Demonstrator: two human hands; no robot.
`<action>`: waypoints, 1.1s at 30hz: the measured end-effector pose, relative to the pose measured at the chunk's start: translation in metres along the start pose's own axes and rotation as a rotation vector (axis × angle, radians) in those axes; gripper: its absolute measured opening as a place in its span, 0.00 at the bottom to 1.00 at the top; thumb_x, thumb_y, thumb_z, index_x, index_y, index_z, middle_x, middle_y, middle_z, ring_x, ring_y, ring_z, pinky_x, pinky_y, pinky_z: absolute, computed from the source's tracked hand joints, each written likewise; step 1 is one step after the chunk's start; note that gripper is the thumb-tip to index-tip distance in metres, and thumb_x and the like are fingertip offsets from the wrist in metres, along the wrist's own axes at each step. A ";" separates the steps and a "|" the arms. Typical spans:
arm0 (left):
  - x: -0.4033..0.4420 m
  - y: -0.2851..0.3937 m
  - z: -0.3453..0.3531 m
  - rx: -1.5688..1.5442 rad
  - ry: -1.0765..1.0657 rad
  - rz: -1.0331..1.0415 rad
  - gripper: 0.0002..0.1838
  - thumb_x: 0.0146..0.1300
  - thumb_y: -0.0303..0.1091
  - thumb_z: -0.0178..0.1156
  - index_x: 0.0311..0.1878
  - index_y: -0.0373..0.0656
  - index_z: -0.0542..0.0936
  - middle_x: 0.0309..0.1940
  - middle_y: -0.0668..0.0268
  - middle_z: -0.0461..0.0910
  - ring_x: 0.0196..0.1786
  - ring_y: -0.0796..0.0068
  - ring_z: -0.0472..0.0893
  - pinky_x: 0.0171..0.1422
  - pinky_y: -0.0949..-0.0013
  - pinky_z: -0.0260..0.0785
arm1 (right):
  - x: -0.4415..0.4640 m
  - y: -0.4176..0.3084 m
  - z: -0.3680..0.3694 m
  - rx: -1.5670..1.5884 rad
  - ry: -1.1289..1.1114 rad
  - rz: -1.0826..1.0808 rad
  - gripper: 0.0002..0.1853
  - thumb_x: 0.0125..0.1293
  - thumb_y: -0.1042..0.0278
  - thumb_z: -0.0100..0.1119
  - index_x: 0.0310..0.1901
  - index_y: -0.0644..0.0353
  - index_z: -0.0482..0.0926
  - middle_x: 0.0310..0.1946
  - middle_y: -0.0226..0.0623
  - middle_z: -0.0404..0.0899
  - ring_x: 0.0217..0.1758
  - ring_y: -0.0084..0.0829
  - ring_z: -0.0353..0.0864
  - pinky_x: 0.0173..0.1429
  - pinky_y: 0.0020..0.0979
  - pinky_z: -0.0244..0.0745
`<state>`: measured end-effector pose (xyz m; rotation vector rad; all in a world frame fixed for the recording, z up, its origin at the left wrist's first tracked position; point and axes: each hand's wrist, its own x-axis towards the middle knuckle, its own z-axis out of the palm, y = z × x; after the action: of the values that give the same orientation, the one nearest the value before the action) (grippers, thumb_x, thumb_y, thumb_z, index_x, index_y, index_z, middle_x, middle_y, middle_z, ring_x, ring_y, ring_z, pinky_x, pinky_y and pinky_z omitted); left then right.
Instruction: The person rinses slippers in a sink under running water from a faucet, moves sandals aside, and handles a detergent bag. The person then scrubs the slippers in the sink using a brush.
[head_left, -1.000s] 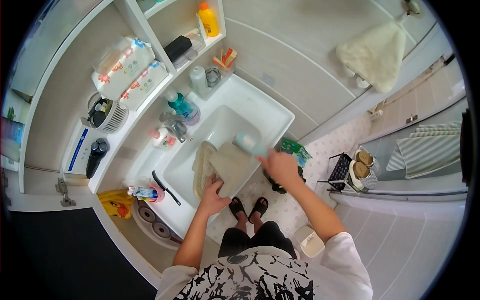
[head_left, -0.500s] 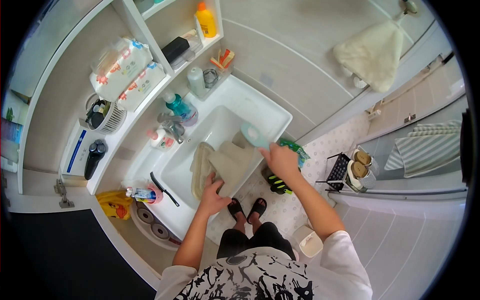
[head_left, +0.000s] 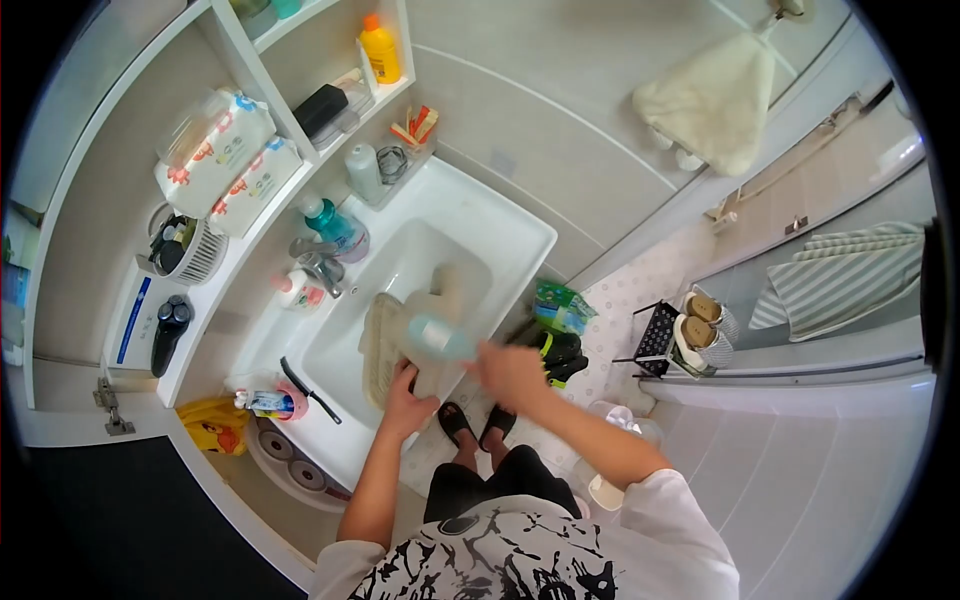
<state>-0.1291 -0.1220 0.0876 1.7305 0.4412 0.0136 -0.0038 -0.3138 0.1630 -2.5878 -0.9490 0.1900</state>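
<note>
Right hand (head_left: pixel 508 376): clenched around the pale blue brush (head_left: pixel 438 338), blurred
Left hand (head_left: pixel 405 406): laid on the beige item (head_left: pixel 381 348); grip cannot be told
Beige item: located in the sink (head_left: pixel 508 222), partly covered by the brush

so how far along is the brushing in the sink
Already done: the beige item is in the sink, with the left hand at its near edge. In hand: the right hand holds a pale blue brush over it, blurred. Left: probably more brushing, since the brush is over the item; how much, I can't tell, as blur hides how clean it is.
</note>
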 end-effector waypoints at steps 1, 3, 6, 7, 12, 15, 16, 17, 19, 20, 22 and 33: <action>-0.001 -0.005 -0.001 -0.093 -0.037 -0.109 0.34 0.44 0.19 0.65 0.61 0.37 0.77 0.62 0.59 0.71 0.66 0.63 0.73 0.69 0.63 0.67 | -0.013 -0.010 0.009 0.017 -0.015 -0.039 0.28 0.69 0.35 0.55 0.29 0.57 0.76 0.17 0.44 0.78 0.21 0.49 0.82 0.23 0.46 0.73; -0.004 -0.009 -0.002 -0.204 -0.071 -0.190 0.36 0.44 0.19 0.65 0.64 0.36 0.75 0.63 0.60 0.72 0.66 0.65 0.73 0.69 0.64 0.66 | -0.028 -0.023 0.015 0.049 -0.041 -0.117 0.28 0.69 0.35 0.56 0.29 0.56 0.76 0.17 0.44 0.79 0.21 0.49 0.82 0.22 0.45 0.73; -0.007 -0.011 -0.004 -0.243 -0.062 -0.083 0.40 0.44 0.18 0.65 0.68 0.33 0.73 0.65 0.59 0.72 0.69 0.65 0.71 0.73 0.65 0.63 | 0.008 0.000 -0.009 -0.019 0.011 -0.043 0.27 0.69 0.37 0.56 0.29 0.57 0.76 0.17 0.42 0.79 0.21 0.47 0.83 0.23 0.46 0.74; -0.009 -0.014 -0.004 -0.275 -0.060 -0.071 0.40 0.44 0.18 0.65 0.68 0.34 0.73 0.64 0.59 0.72 0.68 0.65 0.73 0.71 0.65 0.65 | 0.018 0.006 -0.016 -0.045 0.046 -0.013 0.27 0.70 0.38 0.56 0.29 0.57 0.75 0.17 0.41 0.79 0.21 0.46 0.83 0.23 0.46 0.74; -0.013 0.011 0.001 -0.417 -0.060 -0.184 0.36 0.47 0.17 0.64 0.66 0.35 0.73 0.59 0.60 0.77 0.60 0.68 0.78 0.61 0.68 0.72 | 0.005 -0.004 0.003 0.030 0.052 -0.045 0.27 0.67 0.37 0.59 0.29 0.57 0.75 0.18 0.42 0.79 0.20 0.46 0.82 0.23 0.45 0.74; -0.014 0.004 -0.003 -0.456 -0.060 -0.214 0.34 0.49 0.18 0.64 0.64 0.35 0.74 0.56 0.60 0.79 0.56 0.70 0.80 0.55 0.69 0.74 | -0.019 -0.020 0.011 0.017 -0.014 -0.159 0.27 0.67 0.37 0.60 0.28 0.57 0.75 0.18 0.42 0.78 0.20 0.47 0.81 0.24 0.45 0.73; -0.014 0.009 -0.005 -0.476 -0.062 -0.254 0.34 0.49 0.18 0.64 0.65 0.35 0.73 0.56 0.60 0.79 0.56 0.70 0.80 0.55 0.69 0.75 | -0.015 -0.017 0.008 -0.005 -0.017 -0.139 0.27 0.67 0.37 0.60 0.28 0.57 0.75 0.18 0.42 0.77 0.20 0.47 0.81 0.24 0.45 0.73; -0.017 0.015 -0.005 -0.496 -0.062 -0.295 0.35 0.49 0.18 0.64 0.65 0.35 0.73 0.56 0.60 0.79 0.55 0.70 0.80 0.55 0.68 0.75 | -0.010 -0.011 0.004 -0.026 -0.021 -0.121 0.27 0.67 0.37 0.61 0.28 0.57 0.75 0.18 0.42 0.77 0.19 0.48 0.80 0.24 0.45 0.73; -0.019 0.019 -0.005 -0.501 -0.041 -0.328 0.35 0.48 0.18 0.64 0.65 0.35 0.72 0.55 0.60 0.79 0.54 0.70 0.80 0.55 0.67 0.75 | 0.017 0.008 -0.010 0.005 0.083 -0.057 0.26 0.67 0.38 0.61 0.29 0.57 0.75 0.18 0.44 0.77 0.20 0.50 0.80 0.23 0.46 0.72; -0.019 0.014 -0.002 -0.491 -0.025 -0.318 0.36 0.48 0.18 0.64 0.66 0.35 0.72 0.55 0.60 0.80 0.54 0.69 0.81 0.55 0.67 0.75 | 0.029 0.016 -0.016 -0.008 0.112 -0.014 0.26 0.67 0.38 0.62 0.29 0.57 0.75 0.17 0.44 0.77 0.20 0.50 0.80 0.23 0.47 0.71; -0.017 0.018 0.000 -0.567 -0.058 -0.325 0.38 0.49 0.20 0.64 0.69 0.35 0.70 0.55 0.58 0.80 0.55 0.66 0.81 0.56 0.65 0.76 | 0.032 0.013 -0.017 -0.014 0.110 -0.014 0.26 0.66 0.38 0.62 0.29 0.57 0.75 0.16 0.44 0.77 0.20 0.51 0.80 0.23 0.47 0.71; -0.018 0.035 -0.003 -0.985 -0.301 -0.359 0.42 0.45 0.25 0.61 0.71 0.36 0.68 0.58 0.54 0.80 0.59 0.58 0.82 0.65 0.57 0.75 | 0.030 0.020 -0.017 -0.016 0.168 0.000 0.29 0.64 0.34 0.61 0.29 0.58 0.76 0.15 0.46 0.76 0.20 0.50 0.80 0.23 0.46 0.72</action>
<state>-0.1361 -0.1296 0.1256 0.6570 0.4131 -0.2470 0.0349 -0.3133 0.1707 -2.5703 -0.8923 -0.0353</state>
